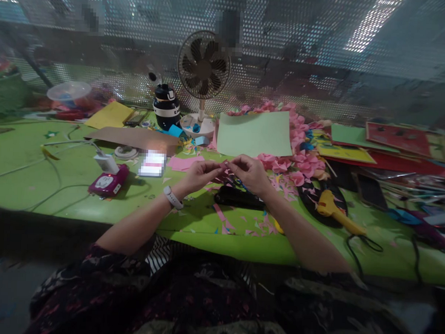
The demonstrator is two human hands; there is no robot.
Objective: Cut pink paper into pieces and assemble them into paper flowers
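My left hand [204, 172] and my right hand [249, 172] meet fingertip to fingertip above the table. Both pinch a small pink paper piece [224, 164], mostly hidden by the fingers. Just below them lies a long black object [236, 197], possibly a stapler. Pink paper scraps [223, 218] are strewn around it. Left of my hands, flat pink paper [184, 162] rests on the table. Behind them a pale green sheet [255, 134] leans on a heap of crumpled pink paper petals [303, 165].
A yellow glue gun [337, 215] with a black cord lies at right, near a phone [370, 190]. A fan [204, 66] and a dark bottle [166, 109] stand at the back. At left sits a purple power block [108, 181] with a white plug and cables.
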